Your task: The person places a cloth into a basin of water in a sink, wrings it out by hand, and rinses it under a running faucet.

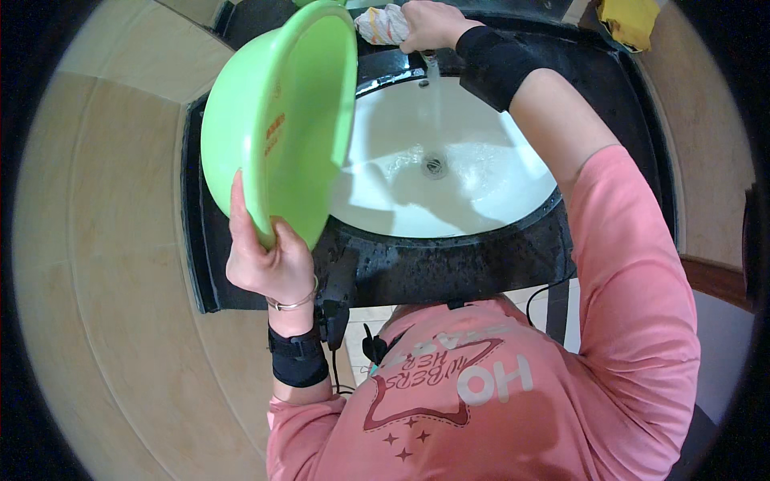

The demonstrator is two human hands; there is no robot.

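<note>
My left hand grips the rim of a light green plastic basin, thumb inside and fingers outside. The basin is tilted on its side, its opening turned right toward the sink. At the far side, my right hand is closed on a crumpled white cloth with orange and grey marks. That hand is right above the faucet, which it partly hides. Water runs from the faucet into the white oval sink, swirling around the drain.
A wet black countertop surrounds the sink. Beige tiled walls rise close on the left and right. A yellow cloth-like item lies at the far right corner. Part of another green item shows behind the basin.
</note>
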